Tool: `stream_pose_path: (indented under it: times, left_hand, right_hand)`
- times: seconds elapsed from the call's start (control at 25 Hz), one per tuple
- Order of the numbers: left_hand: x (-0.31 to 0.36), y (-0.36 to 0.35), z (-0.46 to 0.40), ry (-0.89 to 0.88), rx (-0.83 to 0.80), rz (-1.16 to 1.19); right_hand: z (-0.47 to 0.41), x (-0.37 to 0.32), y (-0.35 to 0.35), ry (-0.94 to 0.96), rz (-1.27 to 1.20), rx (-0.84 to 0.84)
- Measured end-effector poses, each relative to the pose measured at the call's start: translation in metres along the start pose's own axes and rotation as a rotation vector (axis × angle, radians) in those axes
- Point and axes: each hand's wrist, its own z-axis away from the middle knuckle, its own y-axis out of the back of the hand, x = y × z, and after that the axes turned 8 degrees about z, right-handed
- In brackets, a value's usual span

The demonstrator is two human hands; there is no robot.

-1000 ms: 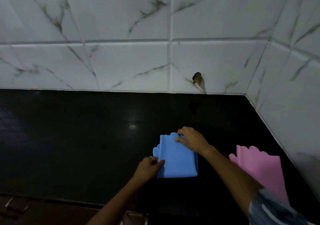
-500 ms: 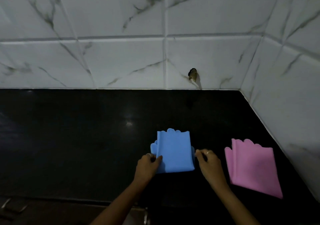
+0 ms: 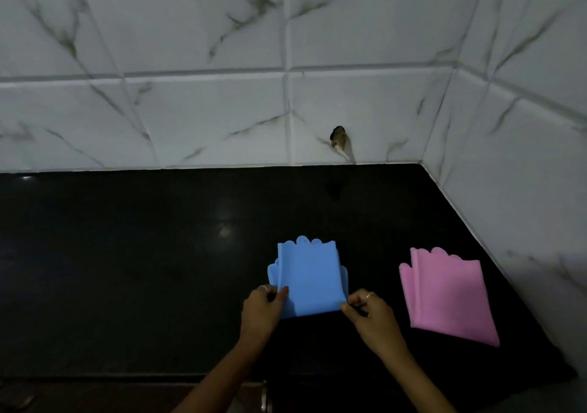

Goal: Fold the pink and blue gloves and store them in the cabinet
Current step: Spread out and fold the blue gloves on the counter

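Observation:
The blue gloves (image 3: 309, 277) lie folded flat on the black countertop (image 3: 127, 269), fingertips pointing toward the wall. My left hand (image 3: 262, 306) pinches their near left corner, thumb on top. My right hand (image 3: 365, 312) pinches the near right corner. The pink gloves (image 3: 444, 295) lie folded to the right, apart from both hands, near the side wall. No cabinet interior shows; only a metal handle (image 3: 265, 393) appears below the counter's front edge.
White marbled tiles form the back wall (image 3: 222, 110) and the right wall (image 3: 524, 174), meeting in a corner. A small dark hole (image 3: 338, 136) marks the back wall. The counter's front edge runs along the bottom.
My right hand left the far edge of the blue gloves and came down to their near right corner. The left hand stayed at the near left corner.

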Motion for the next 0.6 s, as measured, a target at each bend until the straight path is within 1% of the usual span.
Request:
stream_pose_path:
  times: [0.08,0.2,0.32,0.4,0.48,0.6]
  left_hand:
    - [0.001,-0.001,0.004,-0.012,0.04,0.013]
    - [0.005,-0.005,0.011,-0.041,0.178,0.016]
    - [0.011,-0.008,0.012,-0.007,0.228,0.025]
    - [0.018,-0.01,0.006,0.038,0.195,0.046]
    - [0.029,-0.008,-0.004,0.149,0.123,0.109]
    - [0.037,-0.001,-0.019,0.32,0.007,0.203]
  right_hand:
    - [-0.003,-0.006,0.001,-0.079,0.033,-0.005]
    - [-0.013,-0.016,0.003,-0.19,0.077,-0.056]
    - [-0.022,-0.023,0.005,-0.23,0.076,-0.114]
    - [-0.028,-0.03,0.003,-0.26,0.01,-0.1]
    - [-0.034,-0.04,-0.001,-0.333,-0.131,-0.09]
    - [-0.044,-0.053,-0.003,-0.422,-0.27,-0.074]
